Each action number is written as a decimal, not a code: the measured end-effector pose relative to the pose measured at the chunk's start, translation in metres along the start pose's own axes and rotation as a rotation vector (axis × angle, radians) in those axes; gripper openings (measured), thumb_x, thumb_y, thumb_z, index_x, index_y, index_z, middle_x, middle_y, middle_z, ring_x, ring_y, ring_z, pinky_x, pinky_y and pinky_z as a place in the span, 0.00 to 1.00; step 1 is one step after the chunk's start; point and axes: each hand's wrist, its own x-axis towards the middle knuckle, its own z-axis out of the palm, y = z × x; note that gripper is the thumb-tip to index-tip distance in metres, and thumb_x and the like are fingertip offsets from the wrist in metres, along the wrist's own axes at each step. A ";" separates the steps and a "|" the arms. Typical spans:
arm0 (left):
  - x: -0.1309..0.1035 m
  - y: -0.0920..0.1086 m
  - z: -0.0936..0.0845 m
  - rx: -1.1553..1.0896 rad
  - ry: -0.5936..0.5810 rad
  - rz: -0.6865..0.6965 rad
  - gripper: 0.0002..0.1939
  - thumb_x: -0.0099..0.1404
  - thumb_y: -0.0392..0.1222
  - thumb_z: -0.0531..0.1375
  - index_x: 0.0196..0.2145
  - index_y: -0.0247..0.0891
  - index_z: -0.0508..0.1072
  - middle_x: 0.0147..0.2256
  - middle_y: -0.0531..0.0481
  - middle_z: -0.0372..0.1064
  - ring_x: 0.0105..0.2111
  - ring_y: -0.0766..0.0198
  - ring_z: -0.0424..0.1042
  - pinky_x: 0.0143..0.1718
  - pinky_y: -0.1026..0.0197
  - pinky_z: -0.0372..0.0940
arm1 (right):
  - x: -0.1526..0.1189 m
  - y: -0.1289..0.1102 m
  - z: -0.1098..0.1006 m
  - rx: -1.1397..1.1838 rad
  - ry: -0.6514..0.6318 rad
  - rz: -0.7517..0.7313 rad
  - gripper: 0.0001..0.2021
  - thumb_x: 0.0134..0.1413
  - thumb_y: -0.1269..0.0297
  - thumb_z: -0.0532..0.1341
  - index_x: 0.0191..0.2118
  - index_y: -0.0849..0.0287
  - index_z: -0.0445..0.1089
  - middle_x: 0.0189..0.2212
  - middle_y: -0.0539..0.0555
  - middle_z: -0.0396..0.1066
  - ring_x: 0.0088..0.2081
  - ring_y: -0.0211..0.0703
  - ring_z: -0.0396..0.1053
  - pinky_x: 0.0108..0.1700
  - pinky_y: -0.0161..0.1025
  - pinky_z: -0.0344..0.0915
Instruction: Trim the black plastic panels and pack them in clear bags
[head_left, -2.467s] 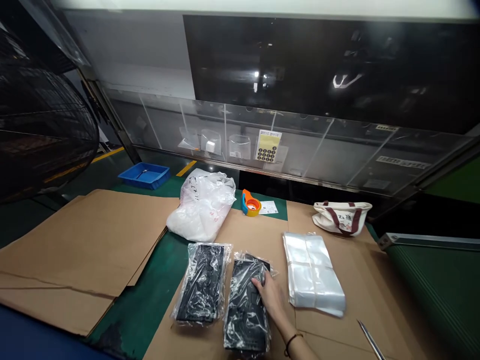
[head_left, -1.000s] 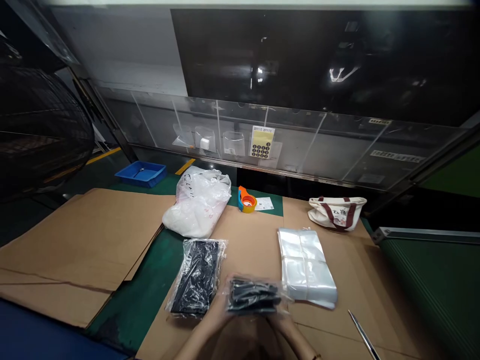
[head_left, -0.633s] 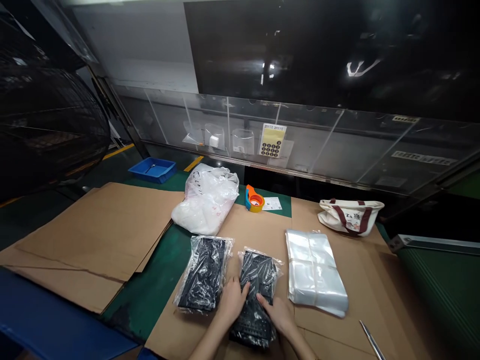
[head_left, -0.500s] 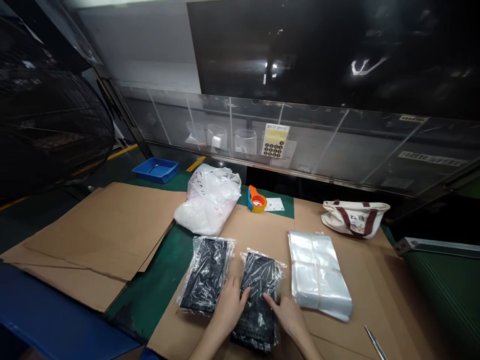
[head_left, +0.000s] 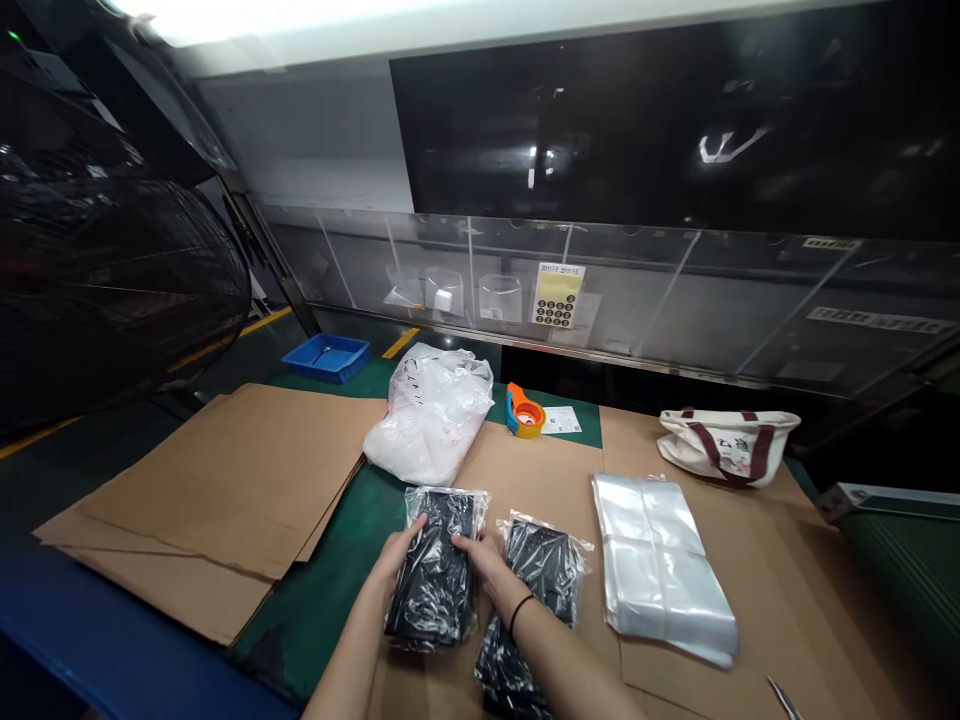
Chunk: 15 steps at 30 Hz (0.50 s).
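Note:
A stack of flat black pieces in clear plastic bags [head_left: 439,590] lies on brown cardboard in front of me. My left hand [head_left: 397,550] is closed on its left edge, thumb on the top face. From the other side my right hand [head_left: 484,560] grips the right edge, its thumb also on top; the fingers below are hidden. Another bagged black stack [head_left: 547,565] lies to the right, partly covered by my right forearm. Beyond it is a bundle of clear plastic bags [head_left: 664,570] with a band around it.
A white plastic bag [head_left: 435,415], an orange and blue tape dispenser [head_left: 526,412] and a paper slip [head_left: 562,420] lie behind. Cardboard sheets [head_left: 225,480] and a blue tray [head_left: 327,358] are left. At right are a canvas bag [head_left: 727,450] and a pen-like metal object [head_left: 784,697].
Both hands have moved left from the right-hand black stack to the left-hand one and now grip its sides. The view has shifted slightly.

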 end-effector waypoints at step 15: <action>-0.050 -0.039 -0.019 0.123 -0.091 0.449 0.33 0.46 0.45 0.66 0.50 0.39 0.65 0.53 0.44 0.61 0.55 0.48 0.55 0.59 0.50 0.47 | -0.040 -0.007 -0.032 -0.328 -0.120 -0.417 0.27 0.42 0.67 0.61 0.53 0.59 0.59 0.53 0.58 0.60 0.57 0.51 0.52 0.59 0.47 0.45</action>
